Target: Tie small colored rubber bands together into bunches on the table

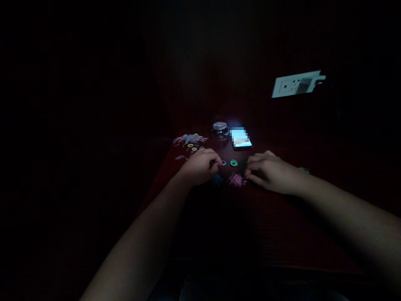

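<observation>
The scene is dark. My left hand [202, 167] rests low over the table with its fingers curled and the index fingertip at a small light-blue ring [224, 163], like a hair tie. Whether anything is between its thumb and fingers is hidden. A green ring [234, 163] lies between my hands. My right hand [271, 171] is curled too, its thumb and fingertips at the right edge of a pile of thin pink bands [237, 180]. What they pinch is too small to make out. A dim blue pile [216, 180] lies just below my left hand.
A mixed heap of coloured bands and rings [189, 140] lies at the far left of the dark red table [272, 225]. Behind my hands stand a round lidded jar [220, 128] and a lit phone [241, 137]. Pale green bands [303, 170] show behind my right wrist. A socket panel [296, 84] is on the wall.
</observation>
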